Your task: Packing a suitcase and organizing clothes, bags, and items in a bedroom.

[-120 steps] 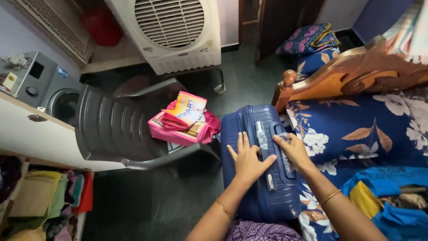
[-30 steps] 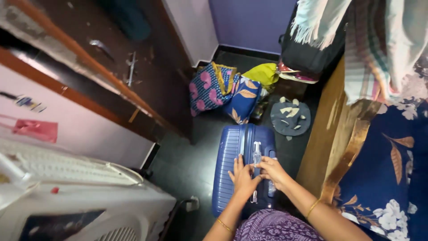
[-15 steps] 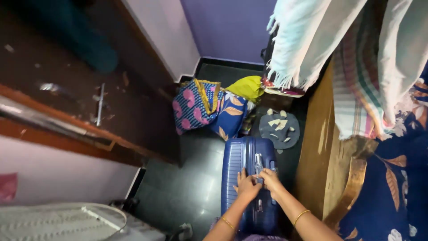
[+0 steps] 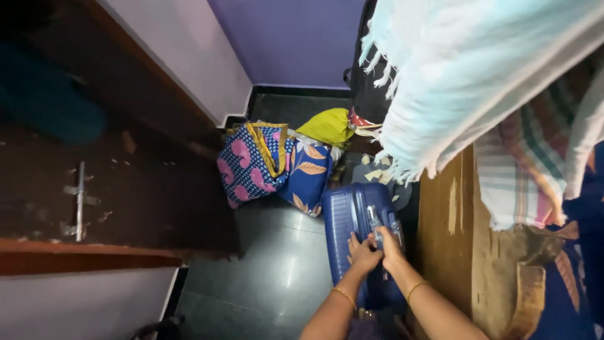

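While the head camera looks almost straight down, both hands sit on top of a blue hard-shell suitcase (image 4: 352, 217) that stands upright on the dark tiled floor (image 4: 270, 271), squeezed in next to a wooden bed frame (image 4: 450, 233) on its right side. The left hand (image 4: 363, 257) lies flat-ish on the top face of the case, fingers curled down over the ribbed shell, so it's pressing or gripping the case rather than holding anything loose. The right hand (image 4: 389, 244) is right beside it, touching it, with fingers closed around the grey handle (image 4: 376, 225) area at the case's top edge. Can't tell exactly how tight that grip is, it's small in the frame. Each wrist has a thin gold bangle.

Just past the far end of the suitcase there's a pile of stuff on the floor: a blue bag with pink shapes and yellow straps (image 4: 251, 160), a blue cushion with an orange leaf print (image 4: 308, 173) leaning against it, and a yellow-green bundle (image 4: 327, 126) behind those, up toward the purple wall (image 4: 296, 41). A dark round mat with pale scraps on it (image 4: 371, 173) sits touching the suitcase's far edge.

Hanging over the top right corner is a pale fringed towel (image 4: 465, 82), plus a striped cloth (image 4: 522, 182) under it. A dark wooden door with a metal latch (image 4: 80, 198) fills the left side.
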